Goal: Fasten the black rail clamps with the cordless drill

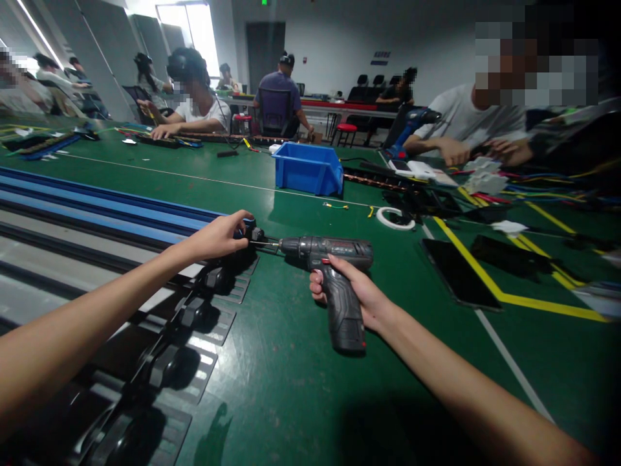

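My right hand (347, 288) is wrapped round the grip of a black cordless drill (339, 252), a finger at its red trigger. The drill lies level, and its long thin bit (266, 243) points left. The bit's tip reaches a black end piece (252, 231) at the far corner of a row of long rails. My left hand (226, 234) grips that end piece, thumb on the near side and fingers curled over the top, partly hiding it. Blue and grey rails (111, 210) run left from there. Several black knob-like end fittings (194, 312) on slotted plates line their near ends.
A blue bin (308, 169) stands beyond the drill. To the right lie a white tape roll (395, 218), a dark tablet-like panel (458, 272) and coloured wires (548, 178). Another person's hands (456, 150) work at the far right, beside a blue drill (412, 129). More people sit behind.
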Action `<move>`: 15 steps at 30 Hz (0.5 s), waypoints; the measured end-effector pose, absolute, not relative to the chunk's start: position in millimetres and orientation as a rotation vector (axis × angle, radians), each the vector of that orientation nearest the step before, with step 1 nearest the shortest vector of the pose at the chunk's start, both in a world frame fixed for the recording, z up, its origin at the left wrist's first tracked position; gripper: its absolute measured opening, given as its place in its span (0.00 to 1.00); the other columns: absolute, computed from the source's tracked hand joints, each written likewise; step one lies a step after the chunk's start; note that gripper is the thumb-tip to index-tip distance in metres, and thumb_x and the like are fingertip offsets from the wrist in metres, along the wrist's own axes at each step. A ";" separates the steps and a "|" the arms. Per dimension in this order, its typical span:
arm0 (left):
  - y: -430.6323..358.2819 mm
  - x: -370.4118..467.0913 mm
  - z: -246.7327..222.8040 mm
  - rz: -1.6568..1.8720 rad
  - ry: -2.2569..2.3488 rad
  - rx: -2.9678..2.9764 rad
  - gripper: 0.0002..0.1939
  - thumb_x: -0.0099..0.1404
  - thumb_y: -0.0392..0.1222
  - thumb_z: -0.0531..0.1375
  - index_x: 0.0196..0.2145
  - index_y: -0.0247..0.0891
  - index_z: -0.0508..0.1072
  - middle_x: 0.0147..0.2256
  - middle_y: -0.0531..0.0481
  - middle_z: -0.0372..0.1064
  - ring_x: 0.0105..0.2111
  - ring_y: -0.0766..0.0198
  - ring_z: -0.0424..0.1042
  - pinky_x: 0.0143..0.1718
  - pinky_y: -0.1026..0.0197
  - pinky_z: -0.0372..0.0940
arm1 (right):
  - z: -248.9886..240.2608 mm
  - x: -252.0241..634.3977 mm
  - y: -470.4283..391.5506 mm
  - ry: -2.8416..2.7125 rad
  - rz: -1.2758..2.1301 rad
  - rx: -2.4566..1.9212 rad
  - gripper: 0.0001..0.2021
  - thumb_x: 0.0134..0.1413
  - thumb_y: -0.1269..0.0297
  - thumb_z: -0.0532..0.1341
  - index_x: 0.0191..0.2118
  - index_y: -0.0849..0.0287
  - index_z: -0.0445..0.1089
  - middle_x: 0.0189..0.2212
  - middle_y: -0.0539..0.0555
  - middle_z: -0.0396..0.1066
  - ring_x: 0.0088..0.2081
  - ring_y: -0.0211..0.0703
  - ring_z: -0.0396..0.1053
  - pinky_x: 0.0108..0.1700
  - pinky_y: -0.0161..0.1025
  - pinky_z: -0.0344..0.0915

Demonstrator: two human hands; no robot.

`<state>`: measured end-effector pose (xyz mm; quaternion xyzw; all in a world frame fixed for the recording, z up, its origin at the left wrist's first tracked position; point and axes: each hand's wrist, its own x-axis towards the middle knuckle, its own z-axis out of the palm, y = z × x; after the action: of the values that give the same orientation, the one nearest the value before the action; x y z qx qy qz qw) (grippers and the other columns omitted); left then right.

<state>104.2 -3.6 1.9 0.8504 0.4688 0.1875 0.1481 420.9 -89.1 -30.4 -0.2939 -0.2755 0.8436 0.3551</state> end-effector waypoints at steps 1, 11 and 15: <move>-3.6 104.2 1.8 0.539 1.347 2.448 0.28 0.59 0.43 0.59 0.57 0.37 0.63 0.39 0.47 0.72 0.37 0.58 0.72 0.38 0.59 0.62 | -30.2 420.6 -89.2 -0.717 2.179 -0.763 0.17 0.63 0.55 0.58 0.34 0.66 0.71 0.30 0.55 0.70 0.32 0.38 0.69 0.36 0.32 0.71; -5.8 104.3 4.2 0.518 1.353 2.434 0.29 0.60 0.44 0.58 0.58 0.38 0.63 0.40 0.46 0.72 0.37 0.57 0.72 0.39 0.58 0.63 | -25.4 424.1 -92.8 -0.513 2.125 -0.715 0.17 0.61 0.52 0.58 0.35 0.63 0.69 0.30 0.56 0.69 0.32 0.40 0.69 0.35 0.34 0.72; -6.7 105.1 4.8 0.522 1.354 2.439 0.28 0.60 0.45 0.58 0.57 0.38 0.64 0.40 0.46 0.72 0.37 0.57 0.72 0.40 0.58 0.63 | -26.0 426.9 -90.5 -0.399 2.103 -0.674 0.15 0.60 0.51 0.59 0.36 0.60 0.67 0.30 0.55 0.69 0.31 0.40 0.68 0.35 0.35 0.73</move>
<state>105.1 -6.7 4.8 0.8495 0.4717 0.1820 0.1511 426.9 -90.5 -26.0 -0.2705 -0.1600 0.8444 0.4339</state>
